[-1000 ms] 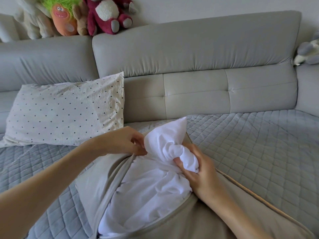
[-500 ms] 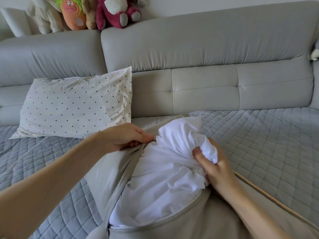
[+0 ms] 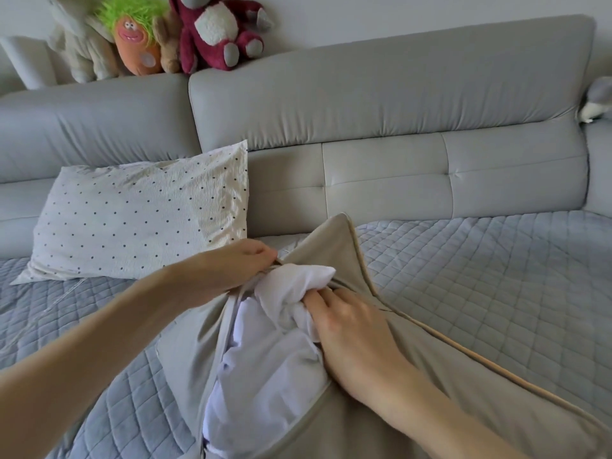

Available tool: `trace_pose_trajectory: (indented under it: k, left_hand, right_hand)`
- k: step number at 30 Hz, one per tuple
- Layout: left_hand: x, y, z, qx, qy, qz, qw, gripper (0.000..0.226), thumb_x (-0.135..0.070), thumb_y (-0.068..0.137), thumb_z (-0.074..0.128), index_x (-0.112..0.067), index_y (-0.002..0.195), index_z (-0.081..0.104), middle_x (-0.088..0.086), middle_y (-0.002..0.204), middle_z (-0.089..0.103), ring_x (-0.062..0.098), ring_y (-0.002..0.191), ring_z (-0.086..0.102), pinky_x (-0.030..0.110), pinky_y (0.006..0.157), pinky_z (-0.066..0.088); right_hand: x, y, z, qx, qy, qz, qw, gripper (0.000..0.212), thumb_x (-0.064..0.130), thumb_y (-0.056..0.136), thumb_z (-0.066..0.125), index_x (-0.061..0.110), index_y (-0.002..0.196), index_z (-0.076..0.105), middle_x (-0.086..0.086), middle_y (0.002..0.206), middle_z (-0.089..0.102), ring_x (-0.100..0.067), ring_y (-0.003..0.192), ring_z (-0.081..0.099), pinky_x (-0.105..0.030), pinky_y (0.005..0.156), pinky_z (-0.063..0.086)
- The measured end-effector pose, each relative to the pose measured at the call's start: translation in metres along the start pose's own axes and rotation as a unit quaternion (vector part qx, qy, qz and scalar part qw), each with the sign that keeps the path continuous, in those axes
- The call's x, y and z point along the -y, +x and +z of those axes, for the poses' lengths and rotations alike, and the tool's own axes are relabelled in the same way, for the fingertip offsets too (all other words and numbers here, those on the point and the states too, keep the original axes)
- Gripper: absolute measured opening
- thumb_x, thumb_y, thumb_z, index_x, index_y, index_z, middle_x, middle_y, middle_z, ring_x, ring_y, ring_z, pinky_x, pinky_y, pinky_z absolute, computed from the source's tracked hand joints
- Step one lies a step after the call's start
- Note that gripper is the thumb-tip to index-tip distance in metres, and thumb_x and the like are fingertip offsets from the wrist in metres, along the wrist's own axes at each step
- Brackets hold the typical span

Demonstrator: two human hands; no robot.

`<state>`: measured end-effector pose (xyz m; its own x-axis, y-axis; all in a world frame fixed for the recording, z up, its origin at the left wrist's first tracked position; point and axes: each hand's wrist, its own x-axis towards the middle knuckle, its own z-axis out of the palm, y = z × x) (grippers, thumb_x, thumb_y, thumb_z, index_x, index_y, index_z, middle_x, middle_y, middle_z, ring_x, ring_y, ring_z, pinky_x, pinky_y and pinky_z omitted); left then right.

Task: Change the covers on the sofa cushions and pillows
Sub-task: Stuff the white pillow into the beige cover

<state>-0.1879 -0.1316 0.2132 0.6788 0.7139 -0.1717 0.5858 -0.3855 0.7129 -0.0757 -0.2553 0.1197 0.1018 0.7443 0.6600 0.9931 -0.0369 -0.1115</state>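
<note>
White insert (image 3: pixel 275 369), beige cover (image 3: pixel 331 246)

1. A maroon plush bear (image 3: pixel 218 31) sits on top of the sofa backrest (image 3: pixel 381 104).
2. Just beside it, an orange plush with green hair (image 3: pixel 135 38).
3. A beige plush (image 3: pixel 82 51) at the far left.
4. A grey-and-white plush (image 3: pixel 596 104) at the right edge.
</note>
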Motion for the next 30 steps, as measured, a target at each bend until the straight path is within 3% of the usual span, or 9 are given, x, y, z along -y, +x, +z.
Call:
trace_pose_trajectory:
  k: [4,6,9,12,16,20,24,26,30]
  left_hand:
    - [-0.003,-0.001,-0.003,0.083,0.03,0.045,0.995,0.02,-0.023,0.093,0.056,-0.006,0.095,0.066,0.004,0.078,0.061,0.009,0.069,0.053,0.019,0.06,0.045]
    - [-0.004,0.005,0.002,0.025,0.078,0.07,0.994,0.01,-0.02,0.085,0.061,-0.015,0.09,0.068,0.006,0.083,0.067,0.01,0.073,0.058,0.026,0.068,0.05]
    - [-0.01,0.017,0.011,-0.144,0.241,0.151,0.948,0.008,-0.019,0.085,0.058,-0.023,0.088,0.064,0.0,0.082,0.067,0.018,0.079,0.06,0.034,0.073,0.05]
    - [-0.015,0.022,0.016,-0.204,0.299,0.243,0.9,0.023,-0.015,0.088,0.051,-0.023,0.099,0.069,-0.003,0.085,0.07,0.022,0.078,0.062,0.036,0.069,0.049]
    - [-0.015,0.019,0.026,-0.236,0.263,0.279,0.893,0.038,-0.023,0.069,0.039,-0.025,0.095,0.067,-0.002,0.073,0.069,0.025,0.072,0.061,0.037,0.065,0.048]
    - [-0.008,0.018,0.029,-0.249,0.224,0.272,0.902,0.035,-0.022,0.066,0.039,-0.024,0.089,0.065,-0.002,0.064,0.066,0.024,0.065,0.059,0.038,0.059,0.046]
    - [-0.002,0.019,0.037,-0.235,0.242,0.271,0.901,0.041,-0.021,0.065,0.032,-0.023,0.092,0.063,0.002,0.067,0.064,0.031,0.067,0.057,0.036,0.056,0.038]
    - [0.0,0.017,0.044,-0.231,0.262,0.279,0.895,0.041,-0.022,0.065,0.031,-0.023,0.092,0.061,0.005,0.072,0.066,0.035,0.071,0.057,0.036,0.057,0.037]
    - [0.005,0.005,0.058,-0.19,0.33,0.297,0.876,0.038,-0.026,0.071,0.028,-0.024,0.099,0.054,0.006,0.082,0.066,0.035,0.079,0.057,0.036,0.065,0.043]
  right_hand:
    - [0.0,0.01,0.011,0.019,-0.027,0.044,0.998,0.028,0.018,0.069,0.038,0.017,0.073,0.066,0.002,0.059,0.061,-0.016,0.048,0.056,-0.022,0.04,0.035]
    - [-0.002,0.011,0.011,0.038,-0.014,0.071,0.997,0.029,0.021,0.071,0.038,0.018,0.076,0.066,0.002,0.063,0.062,-0.016,0.05,0.058,-0.02,0.041,0.037]
    - [-0.002,0.017,0.008,0.115,0.111,0.083,0.984,0.043,0.04,0.089,0.035,0.019,0.122,0.052,0.0,0.121,0.059,-0.022,0.1,0.059,-0.03,0.078,0.047]
    - [0.001,0.021,0.006,0.165,0.158,0.095,0.969,0.085,0.075,0.076,0.021,0.028,0.147,0.022,0.005,0.152,0.028,-0.016,0.134,0.033,-0.029,0.107,0.027]
    - [-0.01,0.041,0.02,0.135,0.083,0.145,0.977,0.052,0.043,0.097,0.033,0.022,0.143,0.031,-0.005,0.148,0.035,-0.022,0.136,0.031,-0.03,0.11,0.021]
    - [-0.017,0.065,0.041,0.103,0.092,0.207,0.969,0.069,0.041,0.085,0.002,0.017,0.128,0.049,-0.012,0.135,0.05,-0.028,0.126,0.043,-0.035,0.107,0.028]
    - [-0.026,0.08,0.029,0.222,0.163,0.259,0.926,0.033,0.033,0.102,0.025,0.018,0.12,0.048,-0.012,0.129,0.047,-0.021,0.125,0.039,-0.029,0.099,0.029]
    - [-0.032,0.083,0.021,0.244,0.197,0.281,0.907,0.017,0.037,0.1,0.032,0.029,0.088,0.042,-0.007,0.099,0.045,-0.015,0.111,0.042,-0.02,0.078,0.031]
    - [-0.02,0.094,0.041,0.114,0.115,0.377,0.912,0.032,0.035,0.089,0.029,0.027,0.096,0.059,-0.014,0.095,0.059,-0.015,0.094,0.052,-0.027,0.075,0.027]
